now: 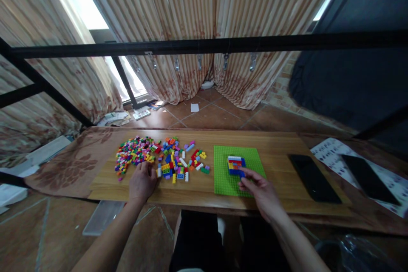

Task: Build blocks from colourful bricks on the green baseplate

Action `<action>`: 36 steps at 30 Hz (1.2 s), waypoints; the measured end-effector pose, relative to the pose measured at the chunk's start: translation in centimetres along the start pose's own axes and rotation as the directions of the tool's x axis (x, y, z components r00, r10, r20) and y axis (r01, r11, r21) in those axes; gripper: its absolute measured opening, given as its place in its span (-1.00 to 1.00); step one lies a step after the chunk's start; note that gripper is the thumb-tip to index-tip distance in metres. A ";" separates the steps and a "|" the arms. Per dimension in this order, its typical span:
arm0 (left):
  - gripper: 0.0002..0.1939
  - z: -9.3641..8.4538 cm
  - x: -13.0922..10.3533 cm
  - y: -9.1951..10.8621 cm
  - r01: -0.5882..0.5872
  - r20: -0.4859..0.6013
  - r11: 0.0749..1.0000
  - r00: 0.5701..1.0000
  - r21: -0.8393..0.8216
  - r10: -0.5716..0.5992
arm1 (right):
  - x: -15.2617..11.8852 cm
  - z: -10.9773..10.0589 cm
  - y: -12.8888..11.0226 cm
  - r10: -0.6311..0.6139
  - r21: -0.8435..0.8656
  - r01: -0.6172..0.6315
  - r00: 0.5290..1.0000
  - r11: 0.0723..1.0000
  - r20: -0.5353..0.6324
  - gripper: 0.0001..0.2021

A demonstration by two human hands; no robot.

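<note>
Baseplate point(219, 178) right of bricks point(134, 153)

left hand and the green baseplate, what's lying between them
Loose bricks, yellow, blue and white among them, lie between the left hand and the green baseplate, with a bare strip of wooden board beside the baseplate. The head view shows it.

Underside of left grip point(143, 180) out of view (studs on heaped bricks point(132, 151) too tiny).

black phones point(315, 177) on right | patterned curtains point(178, 4) behind | clear plastic tray point(103, 218) below left
</note>
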State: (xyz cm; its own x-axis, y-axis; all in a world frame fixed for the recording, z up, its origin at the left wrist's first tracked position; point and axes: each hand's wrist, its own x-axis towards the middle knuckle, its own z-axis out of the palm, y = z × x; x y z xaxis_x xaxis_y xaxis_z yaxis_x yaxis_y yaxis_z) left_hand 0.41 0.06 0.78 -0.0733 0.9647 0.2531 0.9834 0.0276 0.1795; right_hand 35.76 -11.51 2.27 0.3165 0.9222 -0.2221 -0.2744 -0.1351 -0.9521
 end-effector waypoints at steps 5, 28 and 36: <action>-0.78 -0.2 0.0 0.1 0.012 0.006 1.000 1.000 -0.002 -0.012 | 2.4 -1.2 -0.2 -0.233 -0.352 0.217 0.973 0.911 -0.002 -0.66; -0.78 0.0 0.0 0.1 0.005 0.003 1.000 1.000 -0.022 -0.005 | 5.1 -0.5 -0.1 -0.498 -0.736 0.504 0.827 0.451 0.262 -0.77; -0.79 0.0 0.0 0.1 0.022 0.019 0.999 1.000 -0.036 -0.022 | 5.4 -0.5 0.1 -0.531 -0.766 0.501 0.809 0.403 0.251 -0.76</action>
State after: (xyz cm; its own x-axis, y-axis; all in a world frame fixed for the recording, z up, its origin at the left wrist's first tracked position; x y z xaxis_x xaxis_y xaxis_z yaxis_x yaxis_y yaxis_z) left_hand 0.48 0.04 0.79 -0.0914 0.9686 0.2313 0.9748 0.0396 0.2196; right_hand 37.95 -6.71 0.89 0.1742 0.9091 0.3785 0.7437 0.1305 -0.6557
